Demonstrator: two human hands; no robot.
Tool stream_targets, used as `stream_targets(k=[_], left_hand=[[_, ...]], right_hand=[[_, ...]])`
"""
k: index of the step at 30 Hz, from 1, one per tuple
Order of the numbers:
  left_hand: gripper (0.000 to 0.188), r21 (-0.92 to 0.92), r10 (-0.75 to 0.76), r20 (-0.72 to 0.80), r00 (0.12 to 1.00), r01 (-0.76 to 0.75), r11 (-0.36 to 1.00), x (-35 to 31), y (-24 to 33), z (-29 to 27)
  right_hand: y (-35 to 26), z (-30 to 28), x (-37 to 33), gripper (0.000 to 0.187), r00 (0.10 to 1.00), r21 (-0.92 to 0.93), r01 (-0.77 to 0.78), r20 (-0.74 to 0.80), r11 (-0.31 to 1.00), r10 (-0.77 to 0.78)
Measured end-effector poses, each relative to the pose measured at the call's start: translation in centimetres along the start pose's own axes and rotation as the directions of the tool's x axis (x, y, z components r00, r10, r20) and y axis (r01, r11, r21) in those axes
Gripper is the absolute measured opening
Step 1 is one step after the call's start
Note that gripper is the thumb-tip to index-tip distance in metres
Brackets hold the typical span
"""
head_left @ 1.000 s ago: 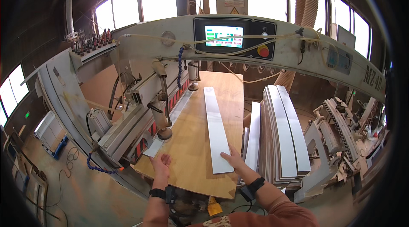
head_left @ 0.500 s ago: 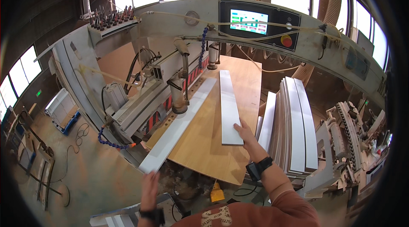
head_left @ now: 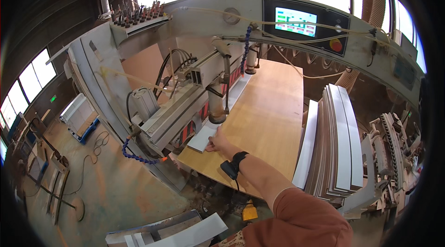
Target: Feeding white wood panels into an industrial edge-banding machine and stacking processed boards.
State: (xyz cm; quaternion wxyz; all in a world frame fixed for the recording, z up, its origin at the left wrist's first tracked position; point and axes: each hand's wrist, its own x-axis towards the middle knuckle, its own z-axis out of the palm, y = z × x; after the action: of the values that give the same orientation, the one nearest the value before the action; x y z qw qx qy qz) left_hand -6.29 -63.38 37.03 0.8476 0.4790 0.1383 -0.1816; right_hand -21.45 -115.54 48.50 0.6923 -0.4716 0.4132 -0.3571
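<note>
A long white board (head_left: pixel 202 138) lies along the machine's striped fence, passing under the round press foot (head_left: pixel 217 118). At its near end my right hand (head_left: pixel 218 141) is closed about the board's right edge, with the fingers curled and close below the press foot. The board's middle is partly hidden behind the press cylinder. The wooden machine table (head_left: pixel 266 117) spreads beneath and to the right of my forearm. My left hand is out of view. At the lower edge another white board (head_left: pixel 197 234) lies slanted over a low stack of white pieces (head_left: pixel 134 239).
A tall stack of white boards (head_left: pixel 340 135) stands right of the table. Above hangs the machine beam with a lit screen (head_left: pixel 295 22) and a red stop button (head_left: pixel 335 44). A yellow foot pedal (head_left: pixel 249 211) is below. A blue hose (head_left: pixel 139 157) curves at the left.
My right hand has moved left with the board it held, which now lies at the fence. The board formerly there has gone from the fence; my left hand has left the view.
</note>
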Motion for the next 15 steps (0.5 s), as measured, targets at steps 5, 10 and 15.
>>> stream_targets(k=[5,10,15], left_hand=[[0.038,0.046,-0.035,-0.075,0.997,0.039,0.998,0.2,-0.9,-1.3],[0.038,0.067,-0.068,-0.111,0.992,0.076,0.995,0.9,-1.5,-2.2],[0.037,0.071,-0.076,-0.123,0.989,0.085,0.994,1.0,-1.3,-3.3]], right_hand=[[-1.1,1.2,0.9,0.067,0.988,-0.157,-0.155,-0.012,0.975,0.155],[-1.4,0.2,3.8,0.021,0.978,0.132,-0.109,-0.163,0.985,0.130],[-1.2,-1.2,4.2,0.047,0.993,-0.521,-0.105,-0.094,0.847,0.065]])
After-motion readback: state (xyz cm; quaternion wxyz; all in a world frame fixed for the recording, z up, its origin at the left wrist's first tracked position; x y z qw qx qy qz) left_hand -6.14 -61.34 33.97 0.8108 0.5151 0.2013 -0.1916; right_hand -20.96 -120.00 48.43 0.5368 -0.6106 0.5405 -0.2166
